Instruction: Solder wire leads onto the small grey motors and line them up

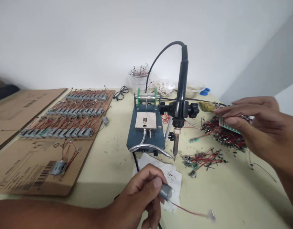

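My left hand [146, 192] is closed on a small grey electric motor [166, 192], low in front of the soldering stand. From its end a dark red wire [188, 211] runs right to a small, blurred metallic part [211, 215]. At the right, my right hand [253, 121] pinches a strip of green circuit board [229, 125] above a heap of red and black wired parts [228, 140]. Between the hands the soldering iron [176, 143] points tip down in its clamp, over a white paper sheet [173, 175].
A blue solder feeder base [131, 140] carries a solder reel [146, 98]. Cardboard [24, 165] at left holds rows of wired motors [72, 109] and one separate motor [58, 167]. Loose wired boards [203, 160] lie right of the iron; plastic tubs [137, 81] stand behind.
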`<state>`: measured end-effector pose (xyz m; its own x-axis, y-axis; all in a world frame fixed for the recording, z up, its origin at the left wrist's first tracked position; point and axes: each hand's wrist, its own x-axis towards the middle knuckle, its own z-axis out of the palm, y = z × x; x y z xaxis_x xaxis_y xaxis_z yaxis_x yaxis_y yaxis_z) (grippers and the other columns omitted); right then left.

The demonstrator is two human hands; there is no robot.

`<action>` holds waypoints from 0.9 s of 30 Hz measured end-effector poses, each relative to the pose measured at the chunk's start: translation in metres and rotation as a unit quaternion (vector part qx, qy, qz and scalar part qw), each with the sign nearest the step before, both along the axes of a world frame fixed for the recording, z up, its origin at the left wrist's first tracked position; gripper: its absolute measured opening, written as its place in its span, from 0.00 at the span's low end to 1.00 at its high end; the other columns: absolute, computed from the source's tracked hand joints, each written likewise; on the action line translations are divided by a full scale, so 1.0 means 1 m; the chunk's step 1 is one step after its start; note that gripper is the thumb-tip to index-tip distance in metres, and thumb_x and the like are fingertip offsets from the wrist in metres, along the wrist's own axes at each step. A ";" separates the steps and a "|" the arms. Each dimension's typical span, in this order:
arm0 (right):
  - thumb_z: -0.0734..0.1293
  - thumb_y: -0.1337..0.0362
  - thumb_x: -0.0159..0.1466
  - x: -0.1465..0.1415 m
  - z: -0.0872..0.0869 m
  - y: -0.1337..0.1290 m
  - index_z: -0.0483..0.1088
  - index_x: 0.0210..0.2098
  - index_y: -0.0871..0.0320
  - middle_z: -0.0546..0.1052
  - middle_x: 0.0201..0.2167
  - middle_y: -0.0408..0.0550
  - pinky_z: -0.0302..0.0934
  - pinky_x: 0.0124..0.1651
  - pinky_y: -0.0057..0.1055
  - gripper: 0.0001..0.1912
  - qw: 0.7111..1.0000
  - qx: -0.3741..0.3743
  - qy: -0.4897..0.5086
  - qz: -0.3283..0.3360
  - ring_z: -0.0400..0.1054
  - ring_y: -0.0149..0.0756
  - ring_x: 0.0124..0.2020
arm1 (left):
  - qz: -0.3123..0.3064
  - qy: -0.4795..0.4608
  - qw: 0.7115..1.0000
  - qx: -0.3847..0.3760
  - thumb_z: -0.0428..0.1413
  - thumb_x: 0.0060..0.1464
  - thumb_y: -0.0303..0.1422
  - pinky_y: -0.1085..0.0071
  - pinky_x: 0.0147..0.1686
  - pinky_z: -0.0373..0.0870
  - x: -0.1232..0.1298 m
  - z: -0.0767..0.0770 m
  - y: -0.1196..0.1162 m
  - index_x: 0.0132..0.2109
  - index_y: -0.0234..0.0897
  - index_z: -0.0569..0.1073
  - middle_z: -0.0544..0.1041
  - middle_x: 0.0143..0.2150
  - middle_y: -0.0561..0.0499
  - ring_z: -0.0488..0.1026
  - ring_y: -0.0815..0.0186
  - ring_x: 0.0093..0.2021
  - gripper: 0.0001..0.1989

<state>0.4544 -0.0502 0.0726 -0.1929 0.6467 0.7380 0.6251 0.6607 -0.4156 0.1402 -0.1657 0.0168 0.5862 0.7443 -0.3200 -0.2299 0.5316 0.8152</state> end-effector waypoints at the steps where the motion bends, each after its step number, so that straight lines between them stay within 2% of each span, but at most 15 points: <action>1: 0.75 0.59 0.69 -0.001 0.001 -0.001 0.80 0.37 0.46 0.83 0.39 0.46 0.64 0.53 0.47 0.03 0.999 -0.018 0.029 0.024 0.74 0.48 0.50 | 0.018 -0.001 1.000 0.005 0.57 0.66 0.57 0.77 0.19 0.52 0.001 -0.001 0.001 0.48 0.42 0.65 0.69 0.19 0.63 0.58 0.76 0.16 0.24; 4: 0.76 0.56 0.69 0.000 -0.001 -0.004 0.80 0.35 0.45 0.81 0.33 0.45 0.67 0.39 0.42 0.06 0.973 -0.173 0.109 0.107 0.74 0.44 0.38 | 0.044 0.007 0.999 0.008 0.62 0.63 0.55 0.77 0.19 0.51 0.002 -0.002 0.005 0.48 0.39 0.67 0.67 0.20 0.63 0.57 0.77 0.16 0.25; 6: 0.75 0.51 0.70 0.001 -0.006 -0.007 0.81 0.34 0.44 0.76 0.25 0.43 0.62 0.29 0.37 0.09 0.935 -0.287 0.132 0.162 0.69 0.39 0.29 | 0.050 0.009 0.999 -0.003 0.62 0.63 0.55 0.78 0.17 0.46 0.002 0.000 0.007 0.46 0.39 0.67 0.62 0.19 0.65 0.51 0.79 0.15 0.24; 8: 0.73 0.48 0.70 -0.003 -0.011 -0.011 0.82 0.34 0.45 0.74 0.22 0.43 0.55 0.24 0.34 0.12 0.885 -0.399 0.118 0.209 0.62 0.35 0.23 | 0.046 0.005 0.999 -0.017 0.60 0.66 0.53 0.78 0.16 0.41 0.002 0.004 0.008 0.46 0.40 0.66 0.60 0.20 0.66 0.49 0.81 0.13 0.21; 10: 0.74 0.47 0.69 -0.014 -0.015 -0.017 0.82 0.33 0.47 0.75 0.24 0.45 0.55 0.26 0.35 0.14 0.823 -0.501 0.089 0.252 0.64 0.36 0.24 | 0.046 0.002 0.998 -0.033 0.59 0.68 0.49 0.80 0.15 0.41 0.002 0.007 0.010 0.49 0.41 0.66 0.66 0.24 0.65 0.53 0.82 0.13 0.17; 12: 0.75 0.48 0.67 -0.027 -0.018 -0.024 0.83 0.34 0.48 0.79 0.29 0.47 0.61 0.32 0.37 0.13 0.768 -0.569 0.075 0.283 0.70 0.39 0.29 | 0.050 0.005 0.998 -0.050 0.59 0.68 0.47 0.81 0.13 0.42 0.002 0.010 0.011 0.50 0.42 0.67 0.71 0.32 0.62 0.58 0.84 0.13 0.15; 14: 0.76 0.50 0.67 -0.039 -0.022 -0.030 0.83 0.34 0.49 0.80 0.31 0.48 0.64 0.37 0.38 0.12 0.734 -0.602 0.083 0.304 0.73 0.41 0.32 | 0.050 0.005 0.997 -0.055 0.60 0.67 0.46 0.83 0.12 0.47 0.002 0.010 0.013 0.49 0.42 0.68 0.73 0.37 0.60 0.62 0.85 0.13 0.16; 16: 0.77 0.50 0.66 -0.046 -0.026 -0.034 0.84 0.35 0.49 0.78 0.30 0.47 0.63 0.34 0.35 0.11 0.726 -0.610 0.094 0.302 0.70 0.38 0.30 | 0.049 0.006 0.998 -0.051 0.62 0.65 0.47 0.84 0.11 0.52 0.002 0.008 0.015 0.49 0.41 0.69 0.74 0.38 0.59 0.65 0.83 0.14 0.18; 19: 0.77 0.49 0.65 -0.050 -0.028 -0.037 0.84 0.35 0.46 0.75 0.29 0.45 0.61 0.33 0.35 0.09 0.763 -0.586 0.077 0.262 0.67 0.37 0.30 | 0.051 0.008 0.997 -0.052 0.64 0.63 0.47 0.85 0.12 0.57 0.002 0.006 0.019 0.51 0.40 0.68 0.75 0.38 0.58 0.68 0.82 0.14 0.21; 21: 0.77 0.49 0.66 -0.051 -0.027 -0.038 0.84 0.34 0.44 0.75 0.32 0.45 0.63 0.37 0.39 0.09 0.787 -0.562 0.064 0.245 0.69 0.40 0.34 | 0.054 0.008 0.997 -0.057 0.65 0.62 0.48 0.85 0.12 0.59 0.003 0.005 0.021 0.51 0.38 0.67 0.77 0.39 0.56 0.70 0.80 0.15 0.22; 22: 0.77 0.49 0.65 -0.051 -0.026 -0.038 0.84 0.34 0.45 0.76 0.33 0.46 0.64 0.39 0.40 0.09 0.789 -0.558 0.065 0.248 0.70 0.41 0.35 | 0.056 0.008 0.997 -0.059 0.66 0.62 0.47 0.85 0.12 0.60 0.004 0.004 0.022 0.51 0.38 0.67 0.77 0.39 0.56 0.71 0.80 0.16 0.23; 24: 0.78 0.49 0.65 -0.053 -0.023 -0.039 0.84 0.34 0.46 0.78 0.32 0.46 0.65 0.38 0.39 0.10 0.769 -0.581 0.072 0.258 0.72 0.41 0.34 | 0.062 0.011 0.996 -0.058 0.66 0.61 0.47 0.85 0.13 0.61 0.004 0.004 0.023 0.49 0.36 0.68 0.78 0.39 0.55 0.73 0.79 0.17 0.23; 26: 0.78 0.49 0.64 -0.055 -0.021 -0.040 0.84 0.34 0.48 0.78 0.27 0.45 0.63 0.34 0.36 0.11 0.745 -0.611 0.078 0.256 0.70 0.38 0.29 | 0.068 0.012 0.996 -0.056 0.67 0.61 0.46 0.85 0.13 0.62 0.004 0.004 0.023 0.48 0.36 0.68 0.78 0.39 0.55 0.73 0.78 0.17 0.22; 27: 0.79 0.50 0.64 -0.056 -0.021 -0.041 0.84 0.35 0.49 0.78 0.26 0.45 0.61 0.32 0.34 0.10 0.744 -0.614 0.080 0.251 0.69 0.37 0.28 | 0.072 0.011 0.996 -0.055 0.67 0.61 0.45 0.85 0.13 0.62 0.004 0.005 0.023 0.48 0.36 0.68 0.78 0.39 0.55 0.73 0.79 0.17 0.22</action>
<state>0.3983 -0.0910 0.0520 -0.6099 0.7290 -0.3107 0.3053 -0.1457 -0.9410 0.1438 -0.1428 0.0213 0.4680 0.7793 -0.4168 -0.2923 0.5815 0.7592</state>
